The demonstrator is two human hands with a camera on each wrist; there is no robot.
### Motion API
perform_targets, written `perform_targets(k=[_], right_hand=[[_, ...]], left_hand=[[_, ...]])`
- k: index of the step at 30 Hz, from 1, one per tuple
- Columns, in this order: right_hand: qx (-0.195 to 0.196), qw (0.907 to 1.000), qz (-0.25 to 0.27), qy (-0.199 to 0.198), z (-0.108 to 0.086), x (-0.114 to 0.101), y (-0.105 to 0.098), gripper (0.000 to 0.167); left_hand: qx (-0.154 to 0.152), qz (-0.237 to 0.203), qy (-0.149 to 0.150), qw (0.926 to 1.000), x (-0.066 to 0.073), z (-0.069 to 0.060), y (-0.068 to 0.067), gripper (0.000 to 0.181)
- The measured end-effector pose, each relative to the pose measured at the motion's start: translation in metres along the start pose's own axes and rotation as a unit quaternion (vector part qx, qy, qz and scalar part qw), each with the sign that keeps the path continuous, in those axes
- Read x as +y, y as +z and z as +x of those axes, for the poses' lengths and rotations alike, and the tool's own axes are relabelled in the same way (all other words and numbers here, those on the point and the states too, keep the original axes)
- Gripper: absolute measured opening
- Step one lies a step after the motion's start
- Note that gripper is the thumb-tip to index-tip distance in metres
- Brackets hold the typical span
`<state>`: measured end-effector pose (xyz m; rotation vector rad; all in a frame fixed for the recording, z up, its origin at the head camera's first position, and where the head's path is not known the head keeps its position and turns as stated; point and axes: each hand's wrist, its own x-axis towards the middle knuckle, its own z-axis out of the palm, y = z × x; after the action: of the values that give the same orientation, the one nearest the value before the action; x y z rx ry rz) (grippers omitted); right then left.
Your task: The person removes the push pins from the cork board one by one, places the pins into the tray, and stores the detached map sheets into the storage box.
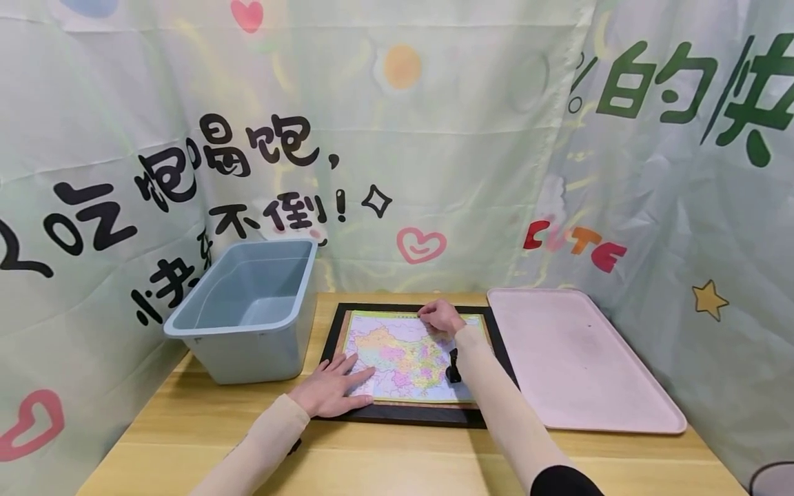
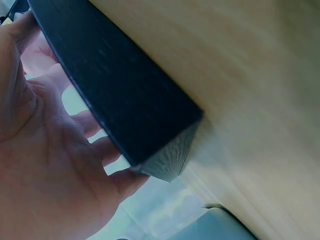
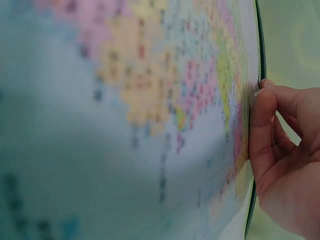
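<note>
A colourful map (image 1: 397, 355) lies on a brown board inside a black frame (image 1: 403, 415). My left hand (image 1: 329, 391) rests with spread fingers on the lower left corner of map and frame; the left wrist view has this hand (image 2: 55, 150) beside the dark frame bar (image 2: 115, 85). At the map's top edge, right of its middle, my right hand (image 1: 442, 317) has its fingers curled. In the right wrist view, thumb and forefinger of the hand (image 3: 290, 150) pinch at the edge of the map (image 3: 150, 75); their exact contact is partly hidden.
A blue-grey bin (image 1: 248, 355) stands left of the frame on the wooden table (image 1: 372, 458). To the right lies a pink tray (image 1: 583, 365), close against the frame. A printed curtain (image 1: 471, 172) hangs behind and at both sides. Part of a round object (image 1: 775, 479) shows at lower right.
</note>
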<state>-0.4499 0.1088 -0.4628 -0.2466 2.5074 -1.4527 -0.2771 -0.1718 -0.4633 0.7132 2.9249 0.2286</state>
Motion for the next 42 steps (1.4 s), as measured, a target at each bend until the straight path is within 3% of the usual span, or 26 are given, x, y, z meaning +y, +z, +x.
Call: perform_targets(k=[6,15,20,25,29,33,37,42], right_hand=[[0.018,0.9988,-0.045,0.012,-0.002,-0.003,0.000,0.016],[0.036,0.9972,-0.054,0.036,-0.002,-0.001,0.000,0.011],[0.052,0.9926,-0.106,0.028,-0.001,0.000,-0.001,0.011],[0.062,0.9890,-0.132,0.025,0.000,-0.003,-0.001,0.024],[0.033,0.9895,-0.140,0.015,0.001,-0.005,0.002,0.044],[0.007,0.9881,-0.154,-0.006,0.003,-0.007,0.007,0.052],[0.016,0.9882,-0.153,0.005,0.003,-0.008,0.009,0.043],[0.043,0.9848,-0.168,0.005,0.000,-0.009,0.012,0.013]], left_hand=[[-0.005,-0.004,0.004,1.0000,0.002,0.003,0.004,0.067],[-0.006,-0.006,0.010,0.9999,0.005,0.005,0.004,0.066],[-0.011,-0.005,0.015,0.9998,0.007,0.007,0.002,0.065],[-0.006,-0.002,0.022,0.9997,0.008,0.008,-0.001,0.064],[-0.009,-0.008,0.014,0.9998,0.006,0.004,-0.001,0.065],[-0.007,-0.011,0.004,0.9999,0.003,0.001,-0.001,0.065],[-0.005,-0.013,0.004,0.9999,0.002,0.000,0.000,0.065],[-0.004,-0.012,0.002,0.9999,0.002,-0.001,-0.001,0.065]])
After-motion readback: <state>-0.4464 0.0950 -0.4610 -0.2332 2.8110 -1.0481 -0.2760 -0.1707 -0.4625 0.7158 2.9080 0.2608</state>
